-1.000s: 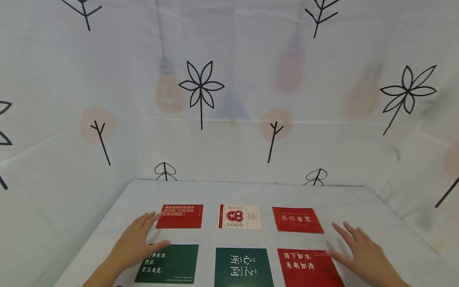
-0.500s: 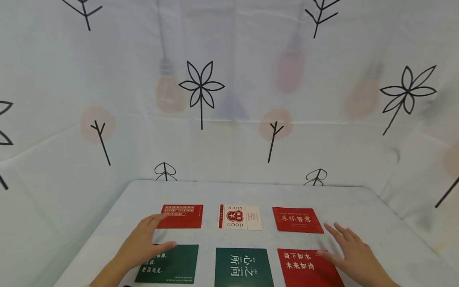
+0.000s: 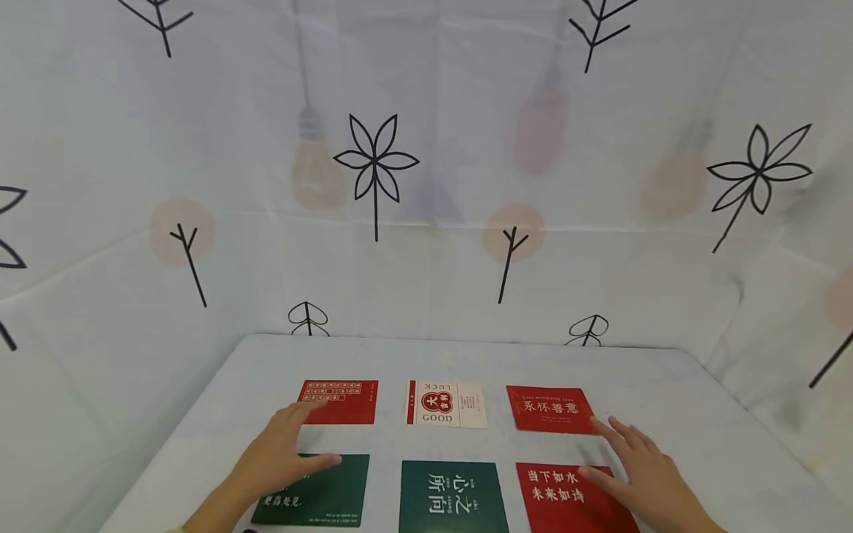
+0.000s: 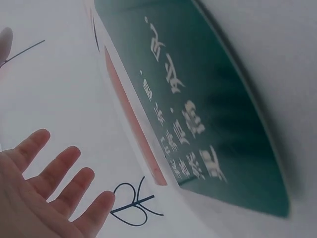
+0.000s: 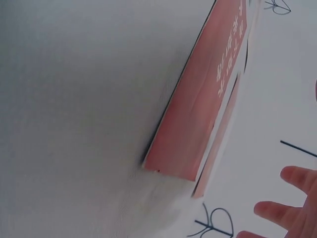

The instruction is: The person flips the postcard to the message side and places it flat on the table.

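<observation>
My left hand point(image 3: 275, 457) hovers with spread fingers over the left green card point(image 3: 313, 500), covering part of its white lettering; its fingertips overlap the lower edge of the far-left red card point(image 3: 349, 403). My right hand point(image 3: 643, 474) is held above the near-right red card point(image 3: 566, 503), thumb over its top edge, fingertips by the corner of the far-right red card point(image 3: 553, 409). Neither hand holds anything. In the left wrist view the green card point(image 4: 198, 109) lies beyond the spread fingers point(image 4: 62, 163). The right wrist view shows the near red card point(image 5: 193, 99) and a few fingertips point(image 5: 297, 177).
Between the hands lie a cream card point(image 3: 446, 414) with GOOD LUCK print and a middle green card point(image 3: 453, 496). All the cards lie flat in two rows on a white table point(image 3: 373, 363). A patterned white cloth point(image 3: 426, 281) hangs behind the table.
Both hands have moved inward: the left one to the right over the green card, the right one to the left over the near red card. The cards lie where they were.
</observation>
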{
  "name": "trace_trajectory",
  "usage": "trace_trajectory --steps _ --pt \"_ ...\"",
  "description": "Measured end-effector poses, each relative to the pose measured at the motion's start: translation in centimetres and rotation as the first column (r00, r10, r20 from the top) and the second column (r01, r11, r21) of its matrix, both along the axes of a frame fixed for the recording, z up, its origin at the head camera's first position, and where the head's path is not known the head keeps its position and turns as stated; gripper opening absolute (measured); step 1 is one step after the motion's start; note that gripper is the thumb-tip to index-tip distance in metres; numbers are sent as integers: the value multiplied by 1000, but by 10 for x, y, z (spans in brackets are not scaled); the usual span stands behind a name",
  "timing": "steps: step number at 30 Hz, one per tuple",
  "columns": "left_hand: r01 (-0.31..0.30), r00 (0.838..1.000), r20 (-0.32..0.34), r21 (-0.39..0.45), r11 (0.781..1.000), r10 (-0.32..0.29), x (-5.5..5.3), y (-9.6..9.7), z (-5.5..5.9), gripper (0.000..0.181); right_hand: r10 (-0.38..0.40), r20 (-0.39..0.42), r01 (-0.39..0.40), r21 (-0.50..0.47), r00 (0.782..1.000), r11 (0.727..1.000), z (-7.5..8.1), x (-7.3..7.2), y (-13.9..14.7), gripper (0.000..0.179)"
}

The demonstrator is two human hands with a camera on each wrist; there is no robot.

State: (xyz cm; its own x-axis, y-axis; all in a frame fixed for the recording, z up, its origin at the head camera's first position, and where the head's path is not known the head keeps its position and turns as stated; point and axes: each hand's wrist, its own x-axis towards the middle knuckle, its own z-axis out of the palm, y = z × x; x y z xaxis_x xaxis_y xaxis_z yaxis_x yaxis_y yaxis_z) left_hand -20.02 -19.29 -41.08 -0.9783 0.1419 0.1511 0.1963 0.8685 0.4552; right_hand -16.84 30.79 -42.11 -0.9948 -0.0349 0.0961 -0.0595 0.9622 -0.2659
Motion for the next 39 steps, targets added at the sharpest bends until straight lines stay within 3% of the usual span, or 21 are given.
trace_trajectory --steps 12,18,39 --pt "31 1000 -1 26 999 -31 0 13 1 93 36 4 -35 -44 999 998 -2 0 -13 93" --pt "39 999 6 36 999 -39 0 18 2 92 58 -40 -60 -65 998 996 -2 2 -20 90" --pt "40 998 52 47 998 -42 2 35 1 93 74 -38 -75 -34 997 997 -2 -3 -43 91"
